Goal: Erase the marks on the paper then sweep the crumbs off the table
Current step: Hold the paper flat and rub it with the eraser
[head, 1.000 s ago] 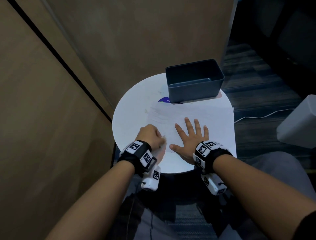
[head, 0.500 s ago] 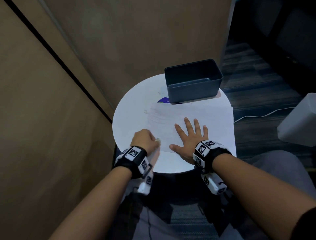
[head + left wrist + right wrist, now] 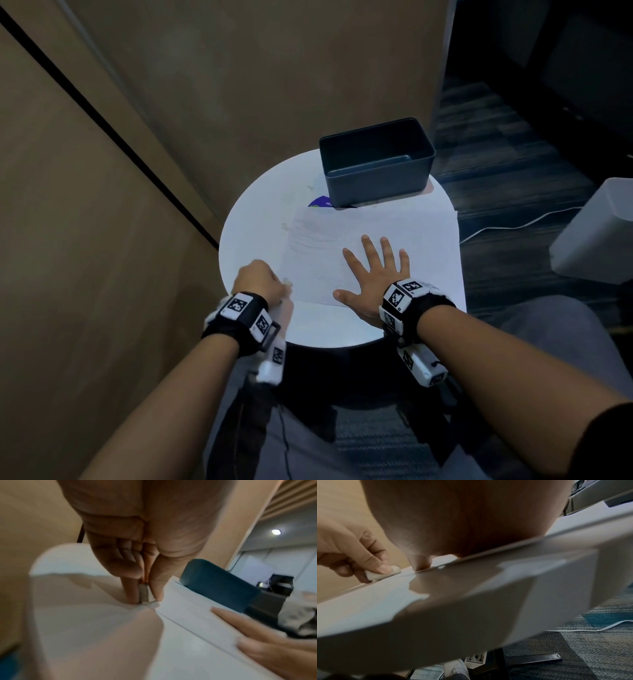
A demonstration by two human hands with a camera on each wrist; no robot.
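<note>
A white sheet of paper point(image 3: 370, 233) lies on the round white table point(image 3: 253, 233), with faint grey smears near its upper left. My left hand point(image 3: 263, 281) pinches a small white eraser point(image 3: 145, 595) between thumb and fingers, its end touching the table just off the paper's near left corner. The eraser point(image 3: 382, 574) also shows in the right wrist view under the thumb. My right hand point(image 3: 373, 270) lies flat on the paper with fingers spread, pressing it down. Small specks of crumbs point(image 3: 284, 226) sit on the table left of the paper.
A dark blue rectangular bin point(image 3: 376, 161) stands at the table's far edge, touching the paper's top. A purple item point(image 3: 320, 202) peeks out beside it. A wall panel is close on the left. A white box point(image 3: 596, 233) and a white cable point(image 3: 513, 222) lie on the floor at right.
My left hand with the eraser has slid left and toward me, off the paper onto the bare table at its corner. The right hand has stayed flat on the paper.
</note>
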